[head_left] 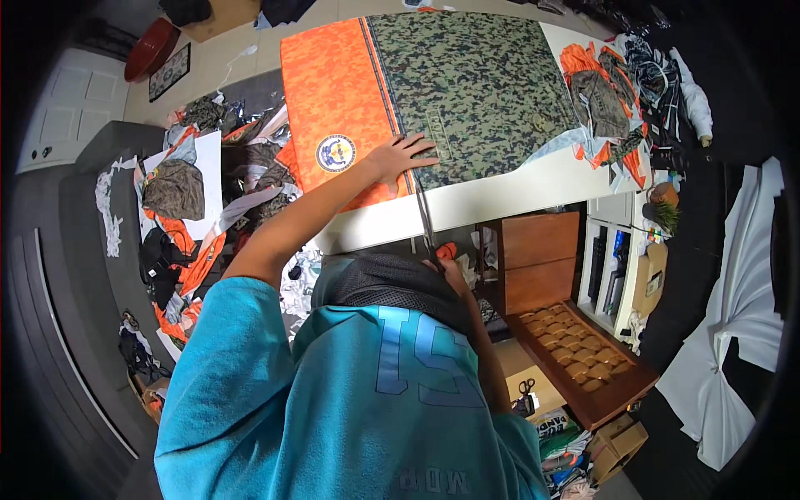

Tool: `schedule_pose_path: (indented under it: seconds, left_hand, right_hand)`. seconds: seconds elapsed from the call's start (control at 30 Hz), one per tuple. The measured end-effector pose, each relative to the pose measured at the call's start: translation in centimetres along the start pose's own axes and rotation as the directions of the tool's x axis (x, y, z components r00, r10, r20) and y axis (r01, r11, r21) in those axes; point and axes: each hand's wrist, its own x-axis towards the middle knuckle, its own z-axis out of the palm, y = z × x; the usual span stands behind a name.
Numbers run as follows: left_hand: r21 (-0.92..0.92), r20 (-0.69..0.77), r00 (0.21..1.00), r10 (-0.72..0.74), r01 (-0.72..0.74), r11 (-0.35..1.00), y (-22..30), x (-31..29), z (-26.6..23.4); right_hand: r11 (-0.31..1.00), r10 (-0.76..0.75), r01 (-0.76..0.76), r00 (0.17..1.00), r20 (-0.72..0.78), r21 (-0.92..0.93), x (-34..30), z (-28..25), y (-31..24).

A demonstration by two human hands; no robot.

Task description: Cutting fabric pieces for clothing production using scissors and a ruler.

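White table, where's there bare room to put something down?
A strip of the white table looks bare between the camouflage fabric and the front edge, right of the scissors. Scraps crowd its right end; fabric covers most elsewhere.

A wide, flat fabric sheet, orange camouflage left and green camouflage right of a dark striped band, lies at upper centre. Long metal scissors with an orange handle slant mid-frame, tips at the sheet's lower edge.
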Motion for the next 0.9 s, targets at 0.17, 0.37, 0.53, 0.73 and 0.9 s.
schedule_pose_path:
  seconds: [0.17,0.37,0.53,0.73,0.9]
  left_hand:
    - [-0.172,-0.089,0.938,-0.334,0.316,0.933,3.3,-2.2,0.8]
    - [-0.262,-0.135,0.845,-0.518,0.474,0.841,7.9,-5.4,6.8]
    - [-0.362,-0.300,0.755,-0.583,0.475,0.802,13.5,-4.3,5.7]
    - [-0.384,-0.349,0.641,-0.684,0.568,0.728,17.2,-1.5,5.1]
    - [-0.185,-0.391,0.660,-0.641,0.626,0.758,18.1,-2.3,8.0]
  right_hand:
    - [0.986,-0.136,0.137,0.991,-0.017,0.097,-2.5,-2.1,-2.6]
    - [0.987,-0.030,0.014,0.995,0.093,0.163,-3.0,-4.6,-3.5]
    - [0.993,0.065,-0.086,0.972,0.226,0.084,-2.6,-7.8,-2.2]
    - [0.974,0.089,-0.184,0.842,0.532,0.129,-1.7,-8.9,-5.5]
    - [0.969,0.142,-0.217,0.878,0.457,0.117,-0.4,-5.8,-8.3]
